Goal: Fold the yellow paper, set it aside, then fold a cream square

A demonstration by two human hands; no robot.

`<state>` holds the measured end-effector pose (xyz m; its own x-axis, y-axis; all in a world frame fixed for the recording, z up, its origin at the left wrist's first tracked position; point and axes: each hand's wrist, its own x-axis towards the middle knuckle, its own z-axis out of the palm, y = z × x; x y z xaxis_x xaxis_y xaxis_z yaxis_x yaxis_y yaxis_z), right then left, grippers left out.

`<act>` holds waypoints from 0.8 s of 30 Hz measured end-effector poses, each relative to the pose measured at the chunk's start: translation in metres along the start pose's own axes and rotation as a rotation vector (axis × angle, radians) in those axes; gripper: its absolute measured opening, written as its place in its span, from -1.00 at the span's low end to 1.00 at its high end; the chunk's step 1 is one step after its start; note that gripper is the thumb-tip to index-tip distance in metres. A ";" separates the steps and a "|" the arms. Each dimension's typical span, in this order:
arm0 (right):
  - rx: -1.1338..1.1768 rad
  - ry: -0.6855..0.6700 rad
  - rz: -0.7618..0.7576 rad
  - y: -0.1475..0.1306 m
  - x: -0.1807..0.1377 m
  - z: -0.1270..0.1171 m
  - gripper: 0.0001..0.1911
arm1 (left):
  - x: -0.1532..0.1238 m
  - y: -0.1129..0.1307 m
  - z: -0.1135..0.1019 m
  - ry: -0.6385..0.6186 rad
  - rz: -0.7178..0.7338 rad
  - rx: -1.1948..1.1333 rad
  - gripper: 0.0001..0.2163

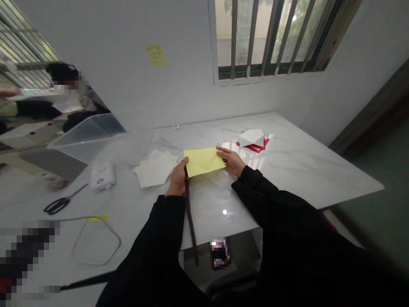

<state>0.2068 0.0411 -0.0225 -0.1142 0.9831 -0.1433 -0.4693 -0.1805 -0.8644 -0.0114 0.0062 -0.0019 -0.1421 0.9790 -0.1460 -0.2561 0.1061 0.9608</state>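
A folded yellow sheet of paper (204,160) is held just above the white marble table (303,170) between both hands. My left hand (178,179) pinches its left edge, thumb on top. My right hand (232,160) grips its right edge, fingers spread along it. Both arms wear black sleeves. A thin dark strap (191,221) hangs down from under my left hand toward the table's near edge.
Cream sheets (156,169) lie left of the yellow paper; folded white and red papers (253,140) lie behind my right hand. Further left are a white device (102,175) with a cable, black scissors (60,204) and a clear plastic bin (86,136). Another person sits at far left.
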 end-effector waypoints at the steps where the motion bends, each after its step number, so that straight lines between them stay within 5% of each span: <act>1: -0.006 0.001 0.006 -0.001 -0.001 0.000 -0.63 | -0.002 0.000 0.001 0.004 0.013 0.023 -0.69; 8: -0.131 -0.238 0.189 -0.008 -0.009 -0.003 -0.79 | -0.013 0.003 0.006 -0.075 0.052 0.104 -0.71; 12: -0.153 -0.221 0.164 -0.008 -0.002 -0.008 -0.81 | -0.012 0.003 0.005 -0.101 0.076 0.114 -0.64; 16: -0.209 0.145 -0.165 -0.038 0.016 -0.033 -0.78 | -0.011 0.004 0.004 -0.133 0.107 0.128 -0.57; 20: -0.708 0.577 -0.762 -0.103 0.028 -0.076 -0.55 | -0.012 0.005 0.006 -0.136 0.103 0.158 -0.57; 22: -1.002 0.655 -0.972 -0.127 0.030 -0.097 -0.51 | -0.012 0.004 0.006 -0.134 0.100 0.160 -0.58; 24: -1.255 0.608 -1.006 -0.133 0.033 -0.114 -0.50 | -0.012 0.004 0.006 -0.135 0.101 0.161 -0.59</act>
<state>0.3651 0.1009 0.0332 0.2345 0.6090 0.7577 0.8098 0.3088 -0.4988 -0.0048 -0.0038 0.0050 -0.0273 0.9993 -0.0244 -0.0892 0.0219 0.9958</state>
